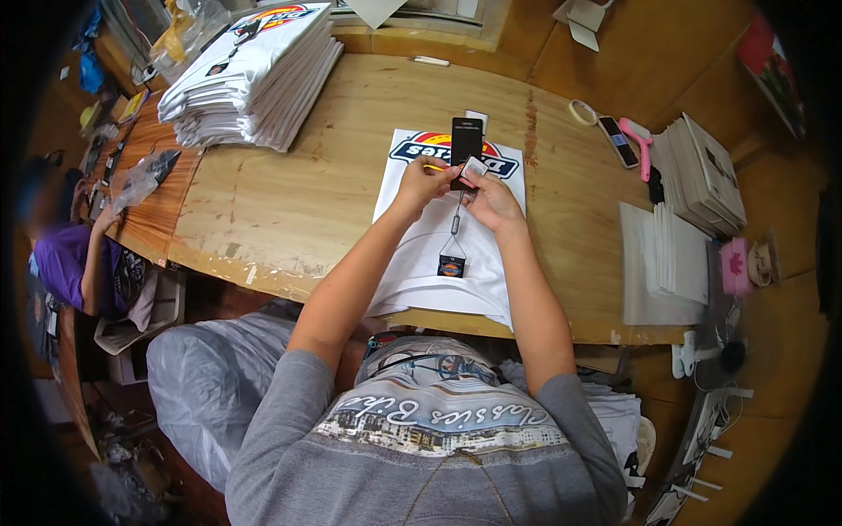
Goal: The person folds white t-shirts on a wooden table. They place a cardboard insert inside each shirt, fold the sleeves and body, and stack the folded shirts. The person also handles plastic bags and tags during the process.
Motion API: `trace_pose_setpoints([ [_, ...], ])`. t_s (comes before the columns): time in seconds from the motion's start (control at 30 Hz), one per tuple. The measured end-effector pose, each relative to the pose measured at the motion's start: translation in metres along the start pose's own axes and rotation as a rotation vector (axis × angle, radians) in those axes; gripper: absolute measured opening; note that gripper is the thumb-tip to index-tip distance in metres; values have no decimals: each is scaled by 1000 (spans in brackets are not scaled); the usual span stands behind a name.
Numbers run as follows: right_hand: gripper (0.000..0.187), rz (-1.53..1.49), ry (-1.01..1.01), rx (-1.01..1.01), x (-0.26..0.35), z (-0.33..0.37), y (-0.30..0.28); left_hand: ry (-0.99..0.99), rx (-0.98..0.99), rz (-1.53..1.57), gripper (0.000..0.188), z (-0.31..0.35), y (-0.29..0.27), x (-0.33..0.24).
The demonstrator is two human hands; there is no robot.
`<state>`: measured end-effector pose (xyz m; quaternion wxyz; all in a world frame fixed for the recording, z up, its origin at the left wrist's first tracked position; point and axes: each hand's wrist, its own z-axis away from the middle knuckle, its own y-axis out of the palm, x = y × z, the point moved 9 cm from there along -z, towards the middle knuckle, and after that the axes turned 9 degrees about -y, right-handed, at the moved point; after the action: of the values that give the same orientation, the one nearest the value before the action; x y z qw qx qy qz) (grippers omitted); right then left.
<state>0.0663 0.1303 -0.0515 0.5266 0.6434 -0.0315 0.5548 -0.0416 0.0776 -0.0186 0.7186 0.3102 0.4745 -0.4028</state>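
Note:
A folded white T-shirt (392, 263) with a colourful chest print lies in front of me on the table, its collar side toward me. Above the print, both hands meet at a long black hang tag (467, 140). My left hand (424, 188) is closed in a pinch at the tag's left edge. My right hand (494, 203) is closed too, its thumb on a small white label (474, 167) over the tag's lower part. A cord (455, 226) runs from the tag to the black neck label (451, 266). Behind the tag a white card edge (478, 121) shows.
A tall stack of folded white T-shirts (250, 96) stands at the far left. On the right are a phone (618, 142), a pink-handled tool (638, 138), a tape roll (581, 112) and stacked packs (697, 175). A co-worker in purple (74, 267) sits at the left, holding clear plastic.

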Motion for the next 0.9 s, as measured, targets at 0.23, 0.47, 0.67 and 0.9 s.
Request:
trace_pose_setpoints([
  [0.23, 39, 240, -107, -72, 10, 5, 12, 94, -27, -51, 15, -6, -3, -2],
  [0.47, 44, 322, -140, 5, 9, -1, 26, 26, 114, 57, 15, -5, 5, 4],
  [0.67, 46, -24, -67, 31, -2, -3, 21, 8, 237, 130, 13, 1, 17, 3],
  [0.9, 48, 258, -52, -151, 4, 14, 2, -315, 479, 162, 13, 4, 24, 18],
])
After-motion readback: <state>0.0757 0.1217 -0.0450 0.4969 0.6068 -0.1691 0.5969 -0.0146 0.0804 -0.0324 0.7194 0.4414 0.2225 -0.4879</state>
